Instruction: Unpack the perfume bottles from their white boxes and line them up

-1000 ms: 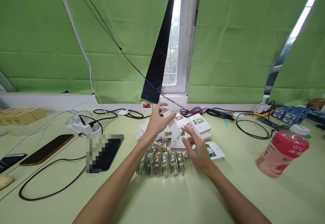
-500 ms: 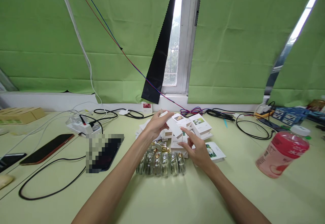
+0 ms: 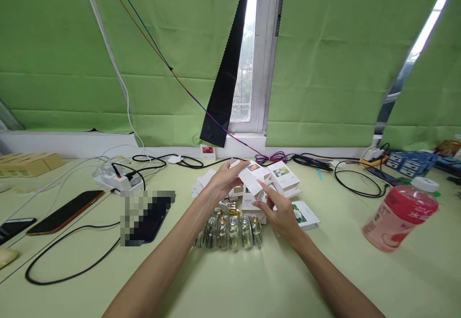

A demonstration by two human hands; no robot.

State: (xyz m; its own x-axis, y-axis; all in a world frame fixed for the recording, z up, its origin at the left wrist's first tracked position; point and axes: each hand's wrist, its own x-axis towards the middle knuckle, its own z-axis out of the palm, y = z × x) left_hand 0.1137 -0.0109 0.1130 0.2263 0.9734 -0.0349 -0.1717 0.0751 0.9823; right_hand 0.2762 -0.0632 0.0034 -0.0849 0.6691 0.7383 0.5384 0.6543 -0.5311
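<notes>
A slim white carton (image 3: 249, 183) is held in the air, its narrow side facing me. My left hand (image 3: 224, 181) is closed around its far end. At the near end, the thumb and index finger of my right hand (image 3: 283, 211) pinch the carton's end flap. Directly below stands a group of small clear glass bottles (image 3: 233, 235) with metallic necks, partly covered by my left forearm. Behind the hands lies a pile of white printed cartons (image 3: 284, 177). One carton with a green-and-white picture (image 3: 306, 216) lies beside my right wrist.
A pink drink bottle (image 3: 400, 217) stands at the right. On the left are a dark phone (image 3: 158, 217), a red-edged phone (image 3: 66, 212), a power strip (image 3: 120, 178) and looped black cables. Yellow boxes (image 3: 30, 164) sit at the far left, blue boxes (image 3: 410, 164) at the far right.
My right fingertips have closed in on the carton's near end, and the carton has shifted slightly to the right. My left hand keeps its hold.
</notes>
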